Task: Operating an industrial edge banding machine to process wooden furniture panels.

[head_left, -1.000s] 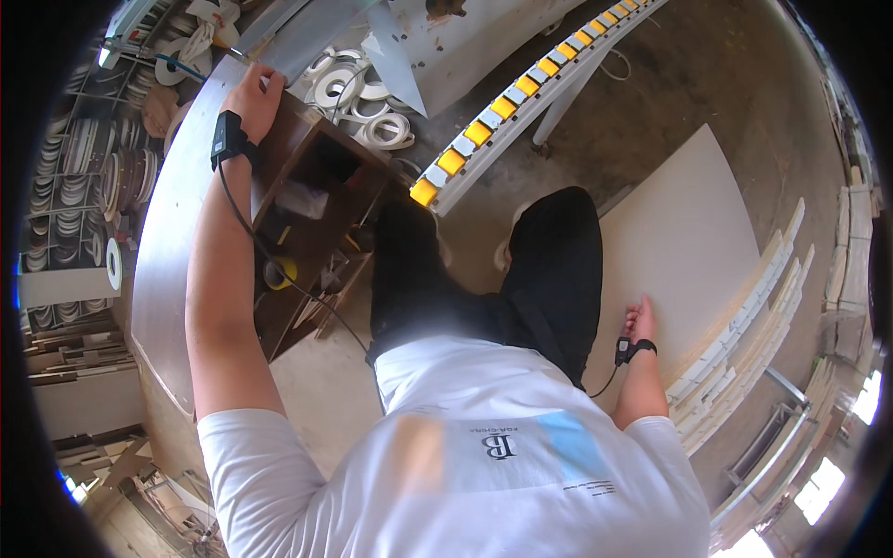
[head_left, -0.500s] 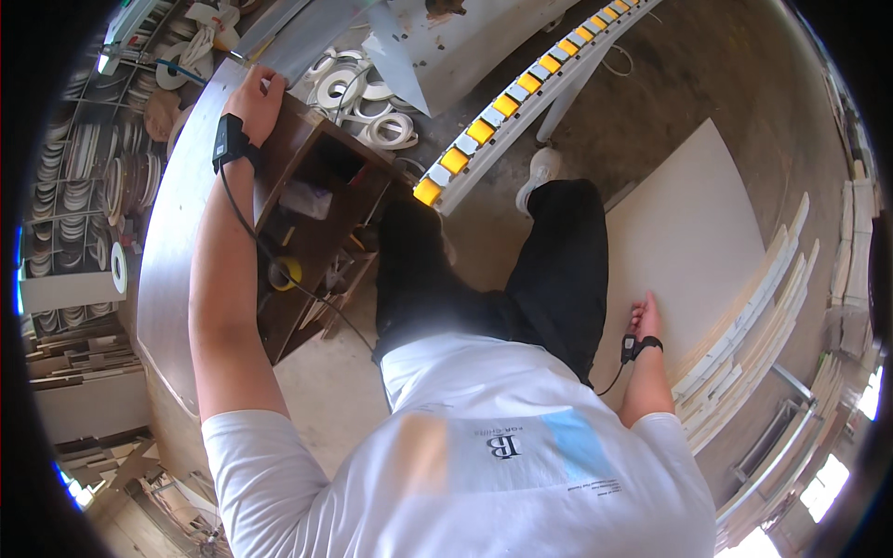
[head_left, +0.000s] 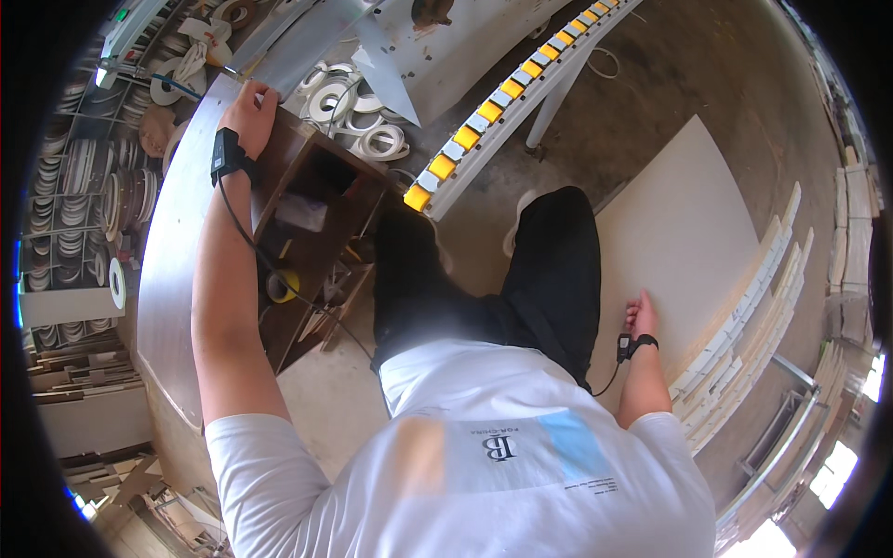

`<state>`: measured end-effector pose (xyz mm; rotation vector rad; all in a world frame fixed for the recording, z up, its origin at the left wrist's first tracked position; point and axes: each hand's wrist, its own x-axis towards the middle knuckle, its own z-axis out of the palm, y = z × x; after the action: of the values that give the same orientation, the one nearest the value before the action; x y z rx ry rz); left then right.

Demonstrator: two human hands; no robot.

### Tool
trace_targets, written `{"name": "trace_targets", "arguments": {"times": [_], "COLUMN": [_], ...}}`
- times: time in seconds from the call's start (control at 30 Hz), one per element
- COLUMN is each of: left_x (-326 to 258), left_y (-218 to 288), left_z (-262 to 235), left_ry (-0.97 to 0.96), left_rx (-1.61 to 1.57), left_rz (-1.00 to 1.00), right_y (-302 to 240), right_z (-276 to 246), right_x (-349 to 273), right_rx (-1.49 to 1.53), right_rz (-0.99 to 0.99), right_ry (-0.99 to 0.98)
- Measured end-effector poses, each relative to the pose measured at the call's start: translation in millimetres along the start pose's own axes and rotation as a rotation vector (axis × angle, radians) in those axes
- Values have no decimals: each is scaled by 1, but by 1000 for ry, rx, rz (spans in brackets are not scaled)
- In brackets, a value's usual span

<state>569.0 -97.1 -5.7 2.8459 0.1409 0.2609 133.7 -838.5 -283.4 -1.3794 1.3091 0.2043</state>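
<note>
My left hand rests on the far corner of a cabinet's pale top. Its fingers are slightly bent and its thumb stands apart; I see nothing held. Beneath the hand, the dark brown cabinet has open shelves, with a yellow tape roll and a clear plastic bag inside. At my right side hangs my right hand, loosely curled with a finger or thumb stretched out, and nothing shows in it. A large pale board lies beyond that hand, apart from it.
A rail with yellow rollers slants away in front of my knees. White edging coils lie behind the cabinet. Several long strips stand at the right. Racks of coiled edging line the left.
My view has shifted slightly, so the roller rail sits a little further left and my right shoe is more hidden by my leg. Both hands keep nearly the same places.
</note>
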Motion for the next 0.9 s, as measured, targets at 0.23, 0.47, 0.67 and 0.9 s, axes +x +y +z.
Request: {"name": "trace_targets", "arguments": {"times": [0.23,0.47,0.67,0.9], "left_x": [1,2,3,1], "left_y": [1,-2,-2,-2], "left_z": [2,5,5,4], "left_ry": [22,40,33,26], "left_rx": [-1,7,0,9], "left_rz": [27,59,35,36], "right_y": [0,0,-2,-2], "right_z": [-2,-1,-1,2], "right_x": [2,0,-3,-6], "right_rx": [14,10,13,4], "right_rz": [18,7,8,-15], "right_ry": [21,5,-10,14]}}
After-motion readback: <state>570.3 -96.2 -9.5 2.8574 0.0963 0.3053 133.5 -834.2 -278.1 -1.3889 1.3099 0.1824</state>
